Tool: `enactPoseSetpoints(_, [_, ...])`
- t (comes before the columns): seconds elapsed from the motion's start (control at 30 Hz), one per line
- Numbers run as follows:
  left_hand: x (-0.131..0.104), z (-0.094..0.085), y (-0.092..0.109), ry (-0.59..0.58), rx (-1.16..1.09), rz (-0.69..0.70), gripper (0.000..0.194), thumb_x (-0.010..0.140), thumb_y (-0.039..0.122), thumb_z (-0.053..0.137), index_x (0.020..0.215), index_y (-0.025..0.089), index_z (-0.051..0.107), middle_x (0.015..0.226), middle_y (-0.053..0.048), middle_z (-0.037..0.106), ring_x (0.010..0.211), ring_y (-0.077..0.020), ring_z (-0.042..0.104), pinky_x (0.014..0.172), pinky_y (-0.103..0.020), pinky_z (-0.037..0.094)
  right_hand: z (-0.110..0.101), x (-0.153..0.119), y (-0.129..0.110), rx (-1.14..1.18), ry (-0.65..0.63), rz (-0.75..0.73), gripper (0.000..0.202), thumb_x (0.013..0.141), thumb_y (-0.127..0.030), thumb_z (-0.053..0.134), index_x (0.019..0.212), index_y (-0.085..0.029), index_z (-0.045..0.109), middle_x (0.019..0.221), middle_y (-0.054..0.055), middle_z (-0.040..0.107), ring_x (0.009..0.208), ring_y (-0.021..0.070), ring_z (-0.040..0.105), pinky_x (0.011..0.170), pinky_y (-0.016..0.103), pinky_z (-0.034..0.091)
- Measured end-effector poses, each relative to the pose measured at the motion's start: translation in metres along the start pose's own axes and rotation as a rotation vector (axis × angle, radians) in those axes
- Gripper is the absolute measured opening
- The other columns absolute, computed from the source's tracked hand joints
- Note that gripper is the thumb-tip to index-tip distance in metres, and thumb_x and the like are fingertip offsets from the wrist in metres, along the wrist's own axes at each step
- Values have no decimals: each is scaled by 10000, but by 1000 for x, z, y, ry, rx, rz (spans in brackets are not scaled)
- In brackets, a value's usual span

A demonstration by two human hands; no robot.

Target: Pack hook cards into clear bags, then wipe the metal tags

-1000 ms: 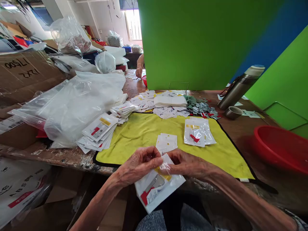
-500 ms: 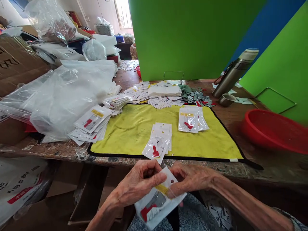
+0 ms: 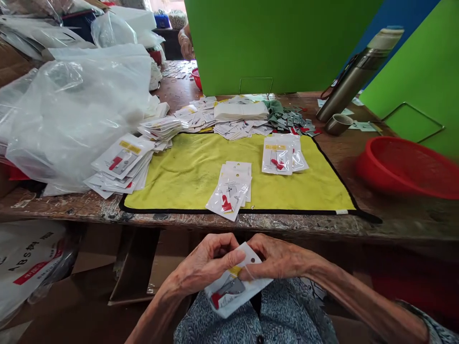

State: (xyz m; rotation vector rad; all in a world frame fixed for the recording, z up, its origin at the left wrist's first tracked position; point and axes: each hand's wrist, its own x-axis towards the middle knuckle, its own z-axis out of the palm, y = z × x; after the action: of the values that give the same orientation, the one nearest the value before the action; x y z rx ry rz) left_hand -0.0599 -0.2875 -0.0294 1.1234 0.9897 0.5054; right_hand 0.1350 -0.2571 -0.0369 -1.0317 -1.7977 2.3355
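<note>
Between my two hands, above my lap and just off the table's front edge, is a small white plastic packet point(image 3: 224, 298) with a red and grey flat piece and a printed card inside. My left hand point(image 3: 211, 260) pinches its upper left side, thumb on top. My right hand point(image 3: 276, 258) grips the upper right side, its thumb pressed on the packet near the round hang hole. Some fingers of both hands are hidden behind it. Closest on the table is a small pile of similar packets point(image 3: 231, 191), overhanging the edge of the yellow cloth point(image 3: 179, 177).
More filled packets point(image 3: 278, 155) lie on the cloth's right, with stacks point(image 3: 122, 157) at left beside large plastic bags point(image 3: 86, 105). Behind are loose cards point(image 3: 240, 112) and grey pieces point(image 3: 292, 119). A steel flask point(image 3: 344, 86), cup point(image 3: 339, 124) and red basin point(image 3: 405, 167) stand right. Another person's hand point(image 3: 185, 44) shows.
The view has tilted down, so the table sits higher in the picture. Both hands still hold the packet, now tilted flatter. Another person's hand has come into view at the back.
</note>
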Motion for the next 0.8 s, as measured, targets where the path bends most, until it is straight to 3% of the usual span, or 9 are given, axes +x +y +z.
enactPoseSetpoints(0.07, [0, 1, -4, 66, -49, -5, 373, 752, 504, 641, 680, 147, 558, 620, 24, 536, 561, -78, 445, 510, -194, 343, 3, -3, 3, 70, 59, -31, 299, 802, -427, 626, 789, -130, 651, 628, -40, 506, 538, 72, 408, 490, 194, 308])
enactPoseSetpoints(0.17, [0, 5, -9, 222, -190, -16, 391, 724, 514, 666, 661, 160, 512, 613, 24, 551, 546, -75, 455, 507, -193, 354, 12, -6, 6, 171, 276, -112, 440, 894, -563, 449, 794, -166, 608, 705, -14, 546, 633, 108, 465, 598, 234, 380])
enactPoseSetpoints(0.27, [-1, 11, -14, 311, -303, -15, 380, 720, 493, 688, 664, 162, 510, 604, 30, 553, 538, -67, 455, 504, -181, 361, 22, -5, 8, 126, 431, -173, 378, 872, -542, 511, 784, -179, 566, 719, -15, 533, 654, 121, 462, 614, 248, 378])
enactPoseSetpoints(0.37, [-1, 16, -18, 293, -386, 8, 354, 716, 452, 713, 678, 155, 524, 626, 31, 566, 551, -59, 460, 523, -173, 377, 30, -3, 8, -22, 554, -184, 339, 847, -473, 577, 693, -179, 504, 643, -41, 447, 593, 102, 394, 535, 225, 309])
enactPoseSetpoints(0.43, [-2, 20, -20, 302, -430, 26, 350, 713, 436, 723, 678, 153, 520, 638, 33, 571, 556, -57, 467, 535, -172, 389, 32, -4, 8, -13, 552, -183, 340, 851, -463, 574, 683, -178, 495, 632, -44, 438, 585, 97, 383, 522, 220, 295])
enactPoseSetpoints(0.53, [-5, 25, -20, 368, -474, 43, 351, 722, 441, 712, 687, 163, 501, 648, 33, 580, 563, -67, 493, 548, -185, 415, 35, -10, 9, 184, 491, -216, 284, 851, -453, 585, 794, -177, 554, 705, -26, 520, 659, 115, 464, 593, 227, 373])
enactPoseSetpoints(0.67, [-9, 19, -1, 393, -309, 77, 330, 770, 471, 648, 716, 170, 524, 666, 15, 597, 581, -96, 524, 544, -206, 430, 25, -19, 0, 212, 504, -259, 234, 855, -407, 591, 839, -174, 586, 733, -19, 545, 669, 114, 475, 608, 231, 393])
enactPoseSetpoints(0.8, [4, -3, 37, 639, 168, 237, 321, 862, 461, 500, 999, 184, 587, 887, -47, 650, 796, -182, 602, 703, -295, 486, -11, -10, -32, 104, 616, -310, 252, 839, -418, 575, 814, -167, 579, 706, -21, 535, 576, 95, 432, 526, 223, 351])
